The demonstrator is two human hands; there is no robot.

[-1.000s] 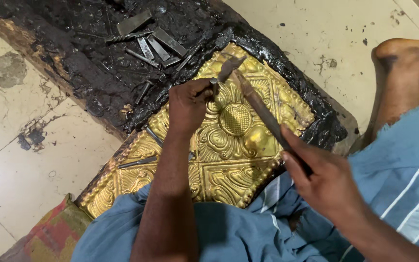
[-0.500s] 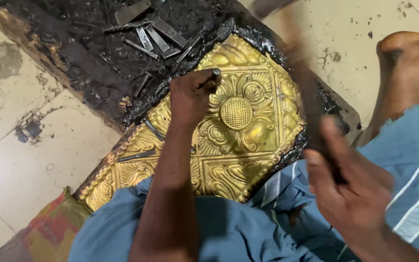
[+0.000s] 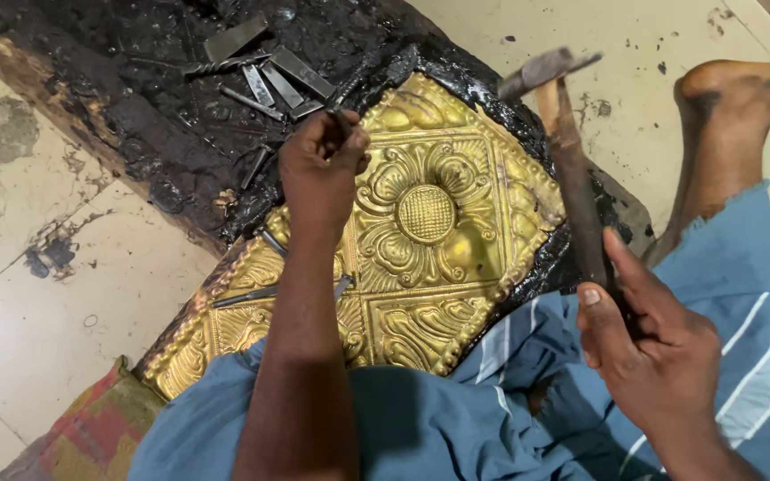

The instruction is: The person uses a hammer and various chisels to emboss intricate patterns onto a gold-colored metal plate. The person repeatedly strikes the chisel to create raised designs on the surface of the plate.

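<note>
I work in a metal-embossing workshop, sitting on a stained tiled floor (image 3: 37,330). A gold embossed sheet with a flower pattern (image 3: 421,240) lies bedded in a black pitch block (image 3: 135,116), with steel punches (image 3: 265,76) scattered on the pitch.

My left hand (image 3: 321,169) covers all but the top of the punch (image 3: 342,114), so I cannot see its tip on the brass panel (image 3: 456,223). My forearm hides part of the panel's lower left. My right hand (image 3: 648,352) conceals the hammer (image 3: 568,169) handle's end. The pitch block (image 3: 135,98) is cut off at the top edge.
</note>
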